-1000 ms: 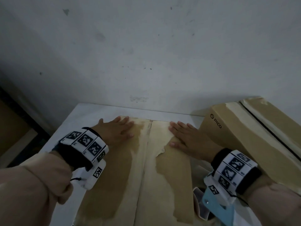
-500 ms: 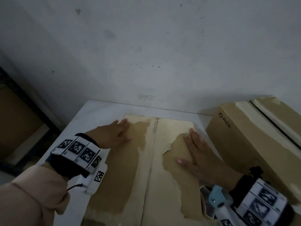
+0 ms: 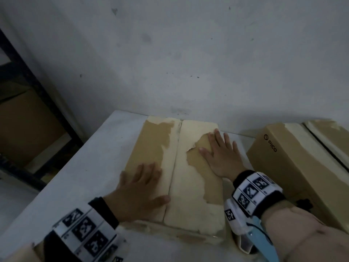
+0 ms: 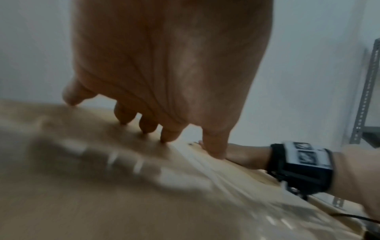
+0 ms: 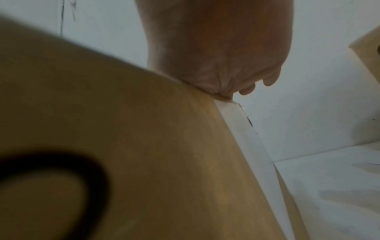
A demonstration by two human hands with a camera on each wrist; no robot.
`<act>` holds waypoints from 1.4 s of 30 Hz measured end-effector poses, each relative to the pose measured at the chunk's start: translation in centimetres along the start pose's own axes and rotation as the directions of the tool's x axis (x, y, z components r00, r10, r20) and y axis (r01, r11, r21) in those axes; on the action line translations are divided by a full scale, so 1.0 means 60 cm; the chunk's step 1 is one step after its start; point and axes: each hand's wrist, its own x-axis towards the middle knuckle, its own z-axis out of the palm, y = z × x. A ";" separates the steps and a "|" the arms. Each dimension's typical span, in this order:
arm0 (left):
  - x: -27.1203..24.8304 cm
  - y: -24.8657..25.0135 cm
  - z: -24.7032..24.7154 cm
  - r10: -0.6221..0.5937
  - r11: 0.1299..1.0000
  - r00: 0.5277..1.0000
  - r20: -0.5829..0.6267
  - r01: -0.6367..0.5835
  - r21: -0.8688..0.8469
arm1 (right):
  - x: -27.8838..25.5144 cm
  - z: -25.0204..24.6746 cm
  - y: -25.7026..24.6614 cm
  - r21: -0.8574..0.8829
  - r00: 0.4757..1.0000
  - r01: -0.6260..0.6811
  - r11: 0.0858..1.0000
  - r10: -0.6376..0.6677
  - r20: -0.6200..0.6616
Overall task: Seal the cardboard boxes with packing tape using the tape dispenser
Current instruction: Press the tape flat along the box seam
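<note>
A flat cardboard box (image 3: 151,146) with torn pale patches lies on the white table (image 3: 90,167), its two top flaps meeting at a centre seam (image 3: 174,163). My left hand (image 3: 141,188) lies flat on the near part of the left flap, fingers spread. My right hand (image 3: 221,156) presses flat on the right flap, farther back. In the left wrist view my left hand (image 4: 170,81) touches the box top (image 4: 82,186) with its fingertips. In the right wrist view my right hand (image 5: 216,53) rests on the box (image 5: 144,146). A blue tape dispenser (image 3: 255,237) lies by my right wrist.
A second cardboard box (image 3: 294,171), marked PICO, stands at the right with its flaps slightly apart. A white wall (image 3: 188,53) runs close behind the table. A dark metal shelf frame (image 3: 37,91) holding a box stands at the left.
My left hand has slid back along the left flap toward me. My right hand has stayed flat on the right flap. The head view has shifted left and back.
</note>
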 end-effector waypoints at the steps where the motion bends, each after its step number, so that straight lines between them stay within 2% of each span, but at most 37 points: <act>1: 0.003 0.011 0.016 -0.006 0.999 0.999 -0.036 0.005 -0.046 | 0.010 0.000 -0.003 -0.005 1.000 -0.002 1.000 0.002 -0.004; 4: 0.019 0.034 0.051 -0.079 0.991 0.982 -0.172 0.058 -0.124 | 0.034 0.001 -0.009 0.009 1.000 0.002 1.000 -0.002 -0.013; 7: 0.033 0.028 0.053 -0.083 0.992 0.961 -0.265 0.054 -0.115 | 0.037 -0.004 -0.009 0.092 1.000 0.004 0.996 -0.005 0.008; 12: 0.048 0.002 0.031 -0.078 0.996 0.936 -0.344 0.061 -0.062 | -0.029 0.015 -0.042 0.186 0.993 0.057 0.981 -0.075 0.091; 17: 0.079 -0.022 0.007 -0.126 0.992 0.920 -0.372 0.110 -0.065 | -0.086 0.041 -0.074 0.381 0.993 0.078 0.921 -0.106 0.053; 21: 0.104 -0.039 -0.017 -0.184 0.983 0.910 -0.373 0.163 -0.089 | -0.085 0.061 -0.101 0.471 0.993 0.116 0.874 -0.111 -0.039; 25: 0.125 -0.047 -0.033 -0.242 0.967 0.903 -0.354 0.195 -0.163 | -0.053 0.062 -0.109 0.476 0.991 0.130 0.870 -0.102 -0.084; 29: 0.144 -0.077 -0.044 -0.290 0.955 0.860 -0.420 0.234 -0.180 | -0.020 0.057 -0.129 0.508 0.990 0.144 0.849 -0.119 -0.081; 36: 0.177 -0.174 -0.083 -0.419 0.906 0.815 -0.401 0.345 -0.245 | 0.046 0.062 -0.199 0.509 0.984 0.174 0.843 -0.166 -0.062; 42: 0.192 -0.244 -0.109 -0.436 0.900 0.797 -0.419 0.372 -0.228 | 0.091 0.056 -0.231 0.446 0.969 0.226 0.866 -0.249 -0.009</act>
